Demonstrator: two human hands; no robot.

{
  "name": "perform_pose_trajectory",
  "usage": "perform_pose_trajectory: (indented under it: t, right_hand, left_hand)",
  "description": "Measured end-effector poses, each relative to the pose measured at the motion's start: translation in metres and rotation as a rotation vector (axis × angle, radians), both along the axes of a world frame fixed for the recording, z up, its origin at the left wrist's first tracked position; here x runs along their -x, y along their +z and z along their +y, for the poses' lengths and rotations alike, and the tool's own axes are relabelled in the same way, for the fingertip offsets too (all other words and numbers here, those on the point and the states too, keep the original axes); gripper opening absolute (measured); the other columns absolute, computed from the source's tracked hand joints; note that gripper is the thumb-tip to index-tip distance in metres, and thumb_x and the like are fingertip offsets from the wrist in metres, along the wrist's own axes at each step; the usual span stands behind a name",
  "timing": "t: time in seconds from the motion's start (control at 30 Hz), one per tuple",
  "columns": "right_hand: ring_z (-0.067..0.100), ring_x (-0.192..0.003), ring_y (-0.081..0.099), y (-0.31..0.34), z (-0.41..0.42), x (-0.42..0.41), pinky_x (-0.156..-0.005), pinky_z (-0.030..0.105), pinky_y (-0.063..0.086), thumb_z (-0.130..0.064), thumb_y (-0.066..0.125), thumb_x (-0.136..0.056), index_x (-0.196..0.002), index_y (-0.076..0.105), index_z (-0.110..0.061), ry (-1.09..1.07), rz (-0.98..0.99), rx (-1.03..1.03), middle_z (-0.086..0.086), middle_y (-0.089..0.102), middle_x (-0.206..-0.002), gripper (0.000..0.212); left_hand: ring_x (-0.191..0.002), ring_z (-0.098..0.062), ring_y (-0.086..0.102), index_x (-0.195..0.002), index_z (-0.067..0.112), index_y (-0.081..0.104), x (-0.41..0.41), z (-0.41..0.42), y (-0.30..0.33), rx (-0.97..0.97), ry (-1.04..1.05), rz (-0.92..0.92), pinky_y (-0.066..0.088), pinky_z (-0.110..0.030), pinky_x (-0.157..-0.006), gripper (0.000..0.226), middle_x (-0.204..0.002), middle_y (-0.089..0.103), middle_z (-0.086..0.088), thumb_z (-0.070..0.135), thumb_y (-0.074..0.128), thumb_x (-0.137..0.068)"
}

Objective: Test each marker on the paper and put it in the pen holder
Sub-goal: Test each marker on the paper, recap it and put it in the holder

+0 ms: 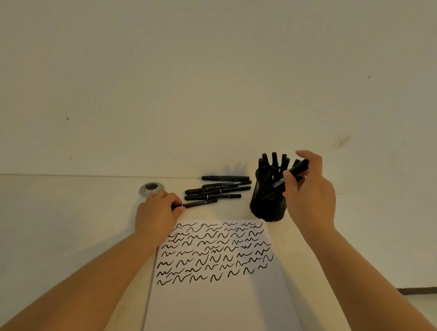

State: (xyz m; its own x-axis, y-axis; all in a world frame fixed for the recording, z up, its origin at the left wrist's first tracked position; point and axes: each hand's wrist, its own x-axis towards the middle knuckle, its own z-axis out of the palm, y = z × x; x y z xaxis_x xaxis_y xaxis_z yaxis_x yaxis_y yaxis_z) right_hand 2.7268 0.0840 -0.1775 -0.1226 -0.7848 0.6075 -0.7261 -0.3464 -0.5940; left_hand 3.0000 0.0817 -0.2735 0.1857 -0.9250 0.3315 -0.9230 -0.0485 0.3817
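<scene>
A white sheet of paper (219,306) lies in front of me, its upper half covered with rows of black squiggles. Behind its top right corner stands a black mesh pen holder (267,206) with several black markers upright in it. My right hand (310,194) grips a black marker (297,169) tilted over the holder's right rim. Several more black markers (218,189) lie in a loose pile on the table left of the holder. My left hand (158,210) grips the near end of one marker (197,203) at the pile's front.
A round grey cable grommet (151,188) sits in the table behind my left hand. A pale wall rises right behind the table's far edge. Bare tabletop (55,219) stretches to the left of the paper.
</scene>
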Motion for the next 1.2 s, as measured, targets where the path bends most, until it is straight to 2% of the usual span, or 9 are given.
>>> perform_pose_trajectory:
  t: [0.07, 0.2, 0.4, 0.53, 0.67, 0.73, 0.83, 1.0, 1.2]
  right_hand:
    - [0.030, -0.065, 0.059, -0.001, -0.002, -0.003, -0.060, 0.038, 0.044, -0.019, 0.048, -0.092, -0.121, 0.041, -0.022, -0.030, 0.061, 0.014, -0.002, 0.057, -0.072, 0.030]
    - [0.029, -0.070, 0.058, -0.006, -0.003, -0.006, -0.058, 0.035, 0.043, -0.016, 0.041, -0.095, -0.117, 0.053, -0.015, -0.061, 0.176, 0.061, 0.004, 0.057, -0.113, 0.026]
    - [0.027, -0.074, 0.059, -0.014, -0.003, 0.000, -0.057, 0.030, 0.040, -0.018, 0.049, -0.091, -0.119, 0.054, -0.013, -0.049, 0.225, -0.011, 0.006, 0.047, -0.122, 0.029]
    - [0.023, -0.083, 0.060, -0.011, 0.006, 0.001, -0.060, 0.033, 0.047, -0.017, 0.054, -0.088, -0.118, 0.051, -0.013, -0.036, 0.179, -0.011, 0.005, 0.044, -0.123, 0.031]
    - [0.008, -0.075, 0.055, -0.007, 0.029, -0.007, -0.056, 0.024, 0.041, -0.013, 0.054, -0.086, -0.107, 0.055, -0.018, 0.039, 0.043, 0.060, -0.002, 0.051, -0.111, 0.022]
    - [0.002, -0.069, 0.054, -0.008, 0.045, -0.016, -0.055, 0.017, 0.042, -0.018, 0.053, -0.087, -0.093, 0.056, -0.031, 0.140, -0.117, -0.047, -0.012, 0.058, -0.091, 0.015]
    - [0.000, -0.054, 0.049, -0.012, 0.073, -0.034, -0.050, 0.015, 0.041, -0.028, 0.052, -0.088, -0.083, 0.058, -0.039, 0.346, -0.301, -0.276, -0.008, 0.061, -0.070, 0.013]
    - [0.000, -0.047, 0.049, -0.023, 0.109, -0.060, -0.047, 0.013, 0.038, -0.030, 0.049, -0.090, -0.081, 0.065, -0.026, 0.478, -0.445, -0.380, -0.010, 0.060, -0.057, 0.019]
    - [0.007, -0.044, 0.050, -0.029, 0.137, -0.074, -0.043, 0.017, 0.043, -0.028, 0.047, -0.092, -0.079, 0.066, -0.014, 0.414, -0.748, -0.510, -0.002, 0.061, -0.052, 0.027]
  left_hand:
    - [-0.101, -0.019, 0.049, -0.101, 0.023, 0.062, 0.000, 0.000, 0.000, 0.008, -0.007, -0.002, 0.040, -0.031, -0.077, 0.021, -0.103, 0.057, 0.002, 0.037, 0.053, -0.088]
    - [-0.096, -0.018, 0.051, -0.099, 0.021, 0.063, 0.000, 0.001, 0.000, 0.027, -0.003, 0.018, 0.043, -0.032, -0.075, 0.019, -0.100, 0.059, 0.002, 0.034, 0.053, -0.089]
    - [-0.091, -0.018, 0.052, -0.099, 0.017, 0.060, -0.001, 0.002, -0.001, 0.063, 0.011, 0.049, 0.047, -0.035, -0.075, 0.020, -0.098, 0.059, 0.000, 0.033, 0.050, -0.090]
    - [-0.077, -0.015, 0.053, -0.098, 0.015, 0.056, -0.001, 0.005, 0.005, 0.111, -0.007, 0.096, 0.045, -0.031, -0.062, 0.018, -0.092, 0.060, -0.001, 0.030, 0.048, -0.092]
    - [-0.069, -0.013, 0.056, -0.099, 0.018, 0.053, 0.013, 0.024, 0.024, 0.127, -0.107, 0.275, 0.047, -0.029, -0.060, 0.015, -0.082, 0.060, 0.006, 0.029, 0.045, -0.093]
    - [-0.071, -0.009, 0.059, -0.094, 0.027, 0.050, 0.028, 0.041, 0.037, 0.119, -0.235, 0.413, 0.047, -0.025, -0.063, 0.007, -0.080, 0.063, 0.008, 0.027, 0.043, -0.094]
    - [-0.059, -0.004, 0.053, -0.084, 0.038, 0.047, 0.051, 0.077, 0.055, 0.108, -0.434, 0.517, 0.041, -0.018, -0.053, 0.016, -0.075, 0.064, 0.011, 0.026, 0.042, -0.093]
    - [-0.054, 0.004, 0.049, -0.085, 0.039, 0.050, 0.069, 0.128, 0.061, 0.036, -0.585, 0.512, 0.034, -0.007, -0.052, 0.016, -0.066, 0.059, 0.025, 0.025, 0.048, -0.092]
    - [-0.062, 0.000, 0.050, -0.091, 0.033, 0.059, 0.052, 0.159, 0.055, 0.049, -0.500, 0.351, 0.035, -0.013, -0.055, 0.011, -0.067, 0.056, 0.027, 0.032, 0.048, -0.091]
